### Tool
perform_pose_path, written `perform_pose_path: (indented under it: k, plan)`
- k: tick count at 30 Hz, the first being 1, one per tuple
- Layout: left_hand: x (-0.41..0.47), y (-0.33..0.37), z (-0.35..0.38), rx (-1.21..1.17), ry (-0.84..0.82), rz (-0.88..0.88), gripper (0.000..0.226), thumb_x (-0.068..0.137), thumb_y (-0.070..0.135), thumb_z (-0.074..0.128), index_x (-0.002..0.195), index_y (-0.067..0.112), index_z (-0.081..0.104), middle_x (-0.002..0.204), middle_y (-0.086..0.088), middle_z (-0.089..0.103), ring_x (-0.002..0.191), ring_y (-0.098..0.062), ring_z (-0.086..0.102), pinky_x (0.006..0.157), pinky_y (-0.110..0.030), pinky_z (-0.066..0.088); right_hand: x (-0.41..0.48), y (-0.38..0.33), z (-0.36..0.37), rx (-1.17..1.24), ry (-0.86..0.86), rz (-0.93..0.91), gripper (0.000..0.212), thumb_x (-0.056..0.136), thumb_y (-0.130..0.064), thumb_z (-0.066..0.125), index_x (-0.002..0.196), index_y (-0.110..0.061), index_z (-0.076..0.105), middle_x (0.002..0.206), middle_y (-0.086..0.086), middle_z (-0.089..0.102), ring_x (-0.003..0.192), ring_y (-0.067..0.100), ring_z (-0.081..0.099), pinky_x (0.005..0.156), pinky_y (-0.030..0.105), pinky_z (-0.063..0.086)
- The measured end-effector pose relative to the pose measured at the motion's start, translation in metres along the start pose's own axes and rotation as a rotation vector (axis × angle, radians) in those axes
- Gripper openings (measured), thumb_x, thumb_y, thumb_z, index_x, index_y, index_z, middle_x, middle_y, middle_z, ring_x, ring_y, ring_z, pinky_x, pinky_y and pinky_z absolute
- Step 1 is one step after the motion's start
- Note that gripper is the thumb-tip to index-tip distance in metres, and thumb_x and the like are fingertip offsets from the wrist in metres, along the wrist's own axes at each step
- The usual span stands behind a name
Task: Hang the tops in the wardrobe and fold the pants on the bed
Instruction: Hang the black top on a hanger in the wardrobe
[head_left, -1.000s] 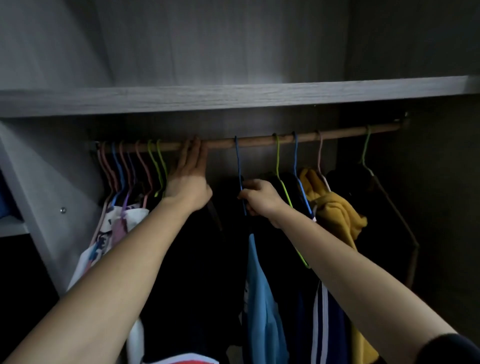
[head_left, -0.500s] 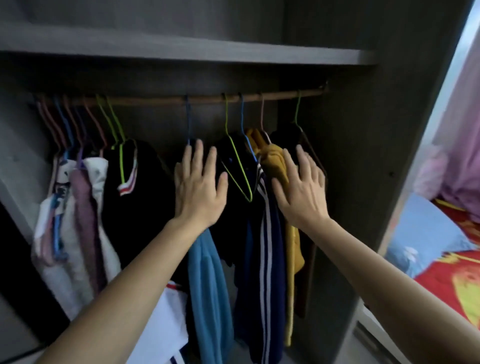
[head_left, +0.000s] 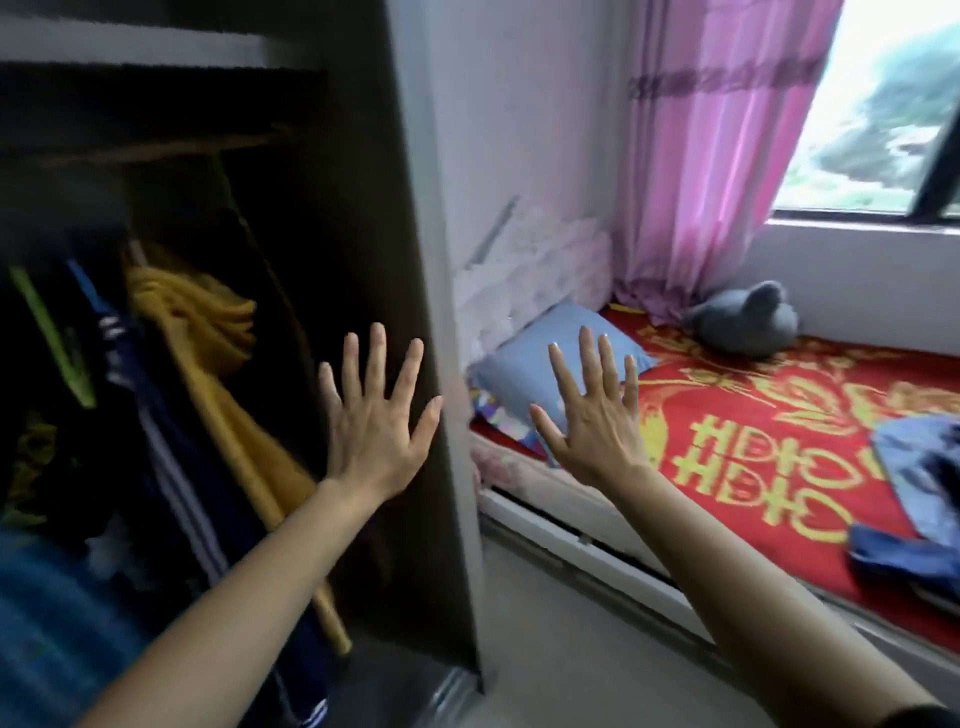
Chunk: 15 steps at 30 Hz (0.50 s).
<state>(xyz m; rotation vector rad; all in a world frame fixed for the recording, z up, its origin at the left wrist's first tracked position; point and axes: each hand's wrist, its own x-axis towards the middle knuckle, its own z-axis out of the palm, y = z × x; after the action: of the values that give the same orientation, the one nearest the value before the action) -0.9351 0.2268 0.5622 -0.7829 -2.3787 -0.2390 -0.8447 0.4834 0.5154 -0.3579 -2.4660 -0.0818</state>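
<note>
The dark wardrobe (head_left: 415, 364) fills the left half of the view. Tops hang inside from a wooden rail (head_left: 156, 150): a yellow top (head_left: 208, 332), a navy top with white stripes (head_left: 156, 405) and a blue top (head_left: 52, 613) at the lower left. My left hand (head_left: 376, 415) is open with fingers spread, in front of the wardrobe's right side panel. My right hand (head_left: 592, 415) is also open and empty, held up over the bed's near corner. Blue denim pants (head_left: 919, 499) lie crumpled on the red bed cover (head_left: 753, 431) at the far right.
A blue pillow (head_left: 524, 374) rests at the head of the bed beside the wardrobe. A grey plush toy (head_left: 743, 322) sits by the pink curtain (head_left: 701, 156) under the window (head_left: 883, 104). Bare floor (head_left: 571, 649) runs between wardrobe and bed.
Both hands have left the rail and the hanger and now hold nothing, fingers spread. The view has swung right, from the wardrobe's inside toward the bed.
</note>
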Motion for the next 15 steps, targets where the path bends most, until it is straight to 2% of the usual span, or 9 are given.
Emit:
perform_pose_path:
  k: [5,9,15]
  plan:
    - [0.058,0.204,0.078,-0.163,-0.073,0.113,0.069,0.094,0.06,0.031,0.156,0.034,0.012,0.164,-0.01,-0.003,0.149,-0.037,-0.003,0.112,-0.069,0.01,-0.046,0.205,-0.017,-0.143,-0.051,0.184,0.079,0.093,-0.065,0.031,0.159,-0.024,0.013,0.166,0.014,-0.004,0.153,0.034,-0.002,0.119,0.061,0.006]
    - [0.087,0.363,0.13,-0.257,-0.144,0.226,0.069,0.095,0.065,0.021,0.156,0.034,0.01,0.164,-0.006,-0.01,0.149,-0.035,-0.009,0.112,-0.068,0.004,-0.092,0.354,-0.035,-0.255,-0.11,0.306,0.08,0.095,-0.066,0.03,0.16,-0.024,0.009,0.166,0.013,-0.008,0.153,0.034,-0.007,0.119,0.062,0.003]
    - [0.126,0.526,0.192,-0.311,-0.215,0.417,0.071,0.096,0.062,0.025,0.156,0.031,0.005,0.163,-0.01,-0.011,0.149,-0.036,-0.009,0.112,-0.068,0.004,-0.144,0.507,-0.034,-0.311,-0.213,0.534,0.083,0.096,-0.065,0.034,0.16,-0.023,0.002,0.165,0.012,-0.016,0.152,0.032,-0.014,0.119,0.06,-0.006]
